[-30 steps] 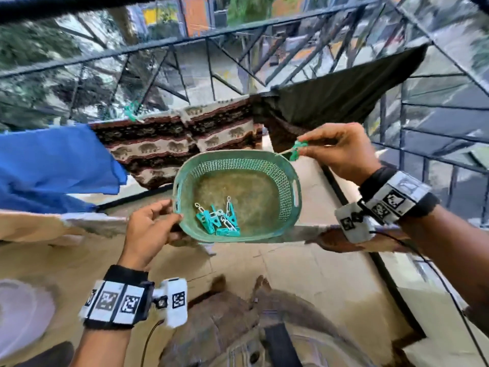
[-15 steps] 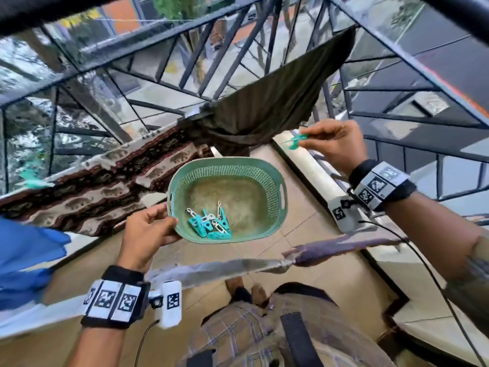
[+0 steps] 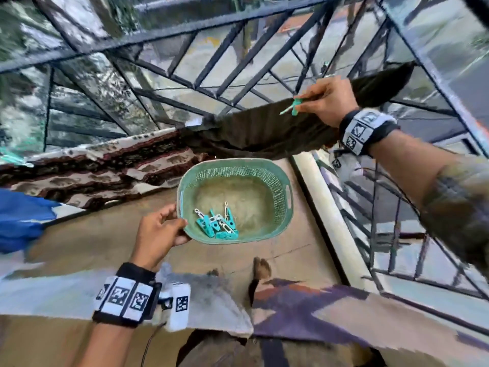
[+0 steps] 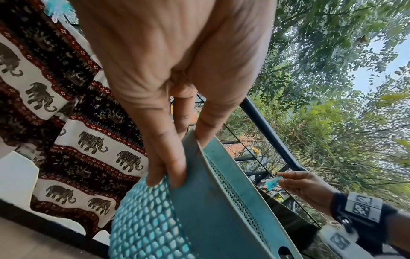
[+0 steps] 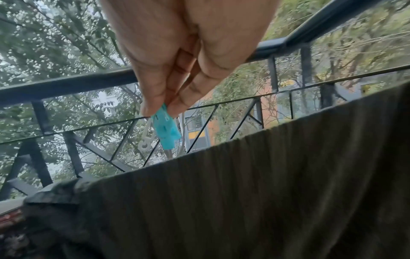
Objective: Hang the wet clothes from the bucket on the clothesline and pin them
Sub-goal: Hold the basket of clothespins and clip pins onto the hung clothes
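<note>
- Peg (image 5: pixel 166 131) pinched in my right hand (image 3: pixel 332 102) just above the dark cloth (image 5: pixel 266 201) on the line; a loose pinch could drop it.
- Left hand (image 3: pixel 158 234) grips the basket (image 3: pixel 287 200) rim; tilting risks spilling spare pegs (image 3: pixel 217 223).

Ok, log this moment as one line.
left hand holds peg basket | right hand pinches teal clothespin above dark cloth | not pinned yet

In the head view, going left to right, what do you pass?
Blue cloth → elephant-print cloth → left hand → basket → right hand
</note>
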